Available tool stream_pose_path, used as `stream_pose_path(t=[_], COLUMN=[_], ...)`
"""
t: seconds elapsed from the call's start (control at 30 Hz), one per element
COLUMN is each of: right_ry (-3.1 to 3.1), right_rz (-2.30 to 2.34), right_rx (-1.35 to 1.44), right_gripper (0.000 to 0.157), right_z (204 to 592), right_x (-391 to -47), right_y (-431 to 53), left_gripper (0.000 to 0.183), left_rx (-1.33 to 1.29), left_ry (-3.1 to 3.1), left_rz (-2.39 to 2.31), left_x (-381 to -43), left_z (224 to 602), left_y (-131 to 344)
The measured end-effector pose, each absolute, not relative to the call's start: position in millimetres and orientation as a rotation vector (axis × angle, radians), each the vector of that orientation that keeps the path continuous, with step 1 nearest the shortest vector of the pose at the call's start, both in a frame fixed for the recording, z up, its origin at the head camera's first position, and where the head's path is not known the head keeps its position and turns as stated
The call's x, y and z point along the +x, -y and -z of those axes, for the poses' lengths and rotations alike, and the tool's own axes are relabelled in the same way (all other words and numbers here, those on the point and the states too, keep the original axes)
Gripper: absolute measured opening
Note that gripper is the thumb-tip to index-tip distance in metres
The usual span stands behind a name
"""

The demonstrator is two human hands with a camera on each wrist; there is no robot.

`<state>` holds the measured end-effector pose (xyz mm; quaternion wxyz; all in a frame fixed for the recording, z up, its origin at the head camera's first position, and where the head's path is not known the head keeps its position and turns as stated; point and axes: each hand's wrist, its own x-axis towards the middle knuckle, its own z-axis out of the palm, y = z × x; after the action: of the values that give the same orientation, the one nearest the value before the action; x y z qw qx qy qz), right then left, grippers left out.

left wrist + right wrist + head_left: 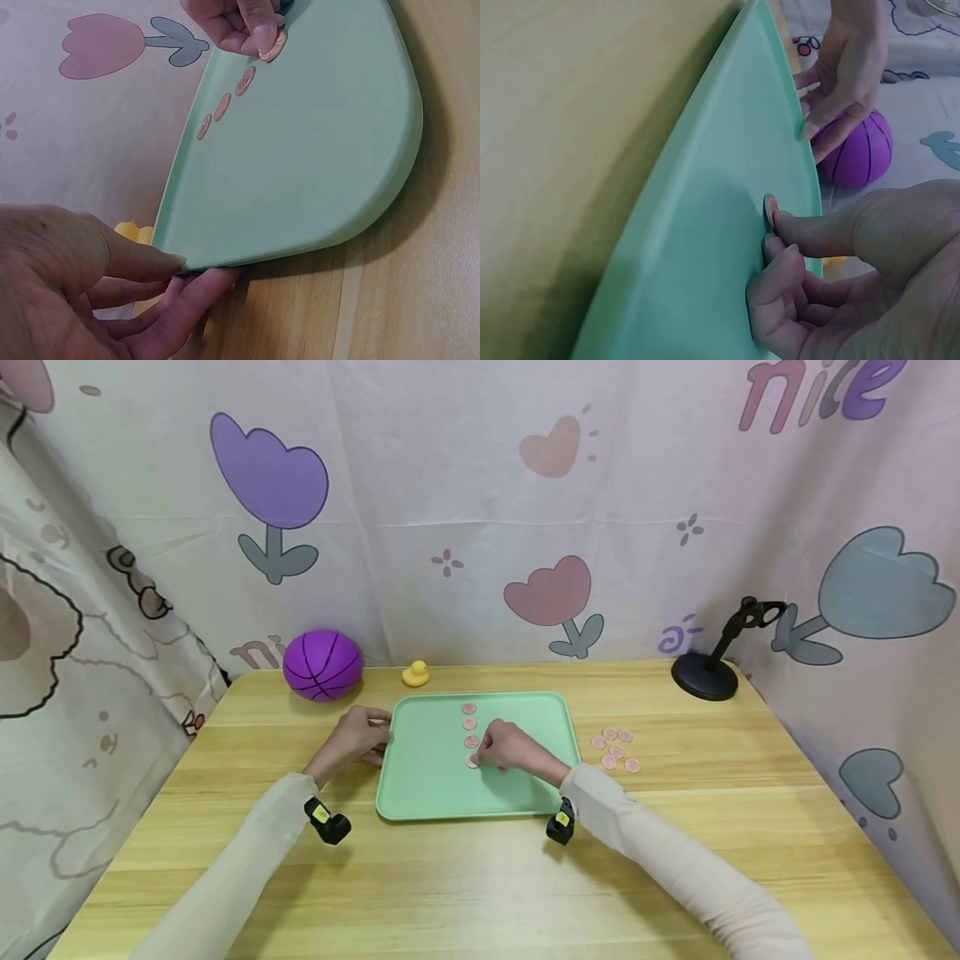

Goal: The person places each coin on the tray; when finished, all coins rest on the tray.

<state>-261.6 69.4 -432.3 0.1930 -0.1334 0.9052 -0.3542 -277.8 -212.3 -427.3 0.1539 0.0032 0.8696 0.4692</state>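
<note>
A green tray [420, 777] lies on the table, with a column of copper-coloured coins on it. My left hand [360, 735] grips the tray's left rim. In the left wrist view its thumb [154, 261] is on the rim, with the fingers below the edge. Over the middle of the tray, my right hand [510, 747] pinches the nearest coin [472, 761] between thumb and forefinger. That coin [771, 211] stands out beyond the thumb tip in the right wrist view, close against the tray. Farther up the column sit three more coins, one of them a coin [469, 724] near the middle.
Several loose coins [616, 752] lie on the table right of the tray. Along the back stand a purple ball [322, 665], a yellow rubber duck [416, 674] and a black stand [705, 677] at the right. A patterned curtain [450, 485] hangs behind.
</note>
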Motion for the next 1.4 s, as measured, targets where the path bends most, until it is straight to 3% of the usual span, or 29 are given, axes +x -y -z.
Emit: stream_pose_path(t=[0.23,0.57,1.0,1.17,1.4], right_ry=[-2.563,-2.480,-2.743,-2.834,-2.683], right_rz=[0.965,1.061,1.111,0.948,0.866], right_rx=[-0.376,-0.359,-0.305,-0.207,-0.384], right_gripper=[0.050,0.019,0.008,0.012,0.020], right_z=[432,422,407,409,418], right_x=[-261,-265,-274,-276,-280], right_y=[-70,-93,-202,-244,-298], left_gripper=[0.049,0.048,0.047,0.048,0.050], left_rx=[0.003,0.031,0.073,0.065,0.079], left_ry=[-2.502,-2.526,-2.496,-2.513,-2.513], left_rz=[-1.337,-1.323,-1.355,-1.310,-1.281], left_x=[-277,-274,-274,-279,-279], left_z=[428,424,425,427,426], left_y=[211,211,211,213,213])
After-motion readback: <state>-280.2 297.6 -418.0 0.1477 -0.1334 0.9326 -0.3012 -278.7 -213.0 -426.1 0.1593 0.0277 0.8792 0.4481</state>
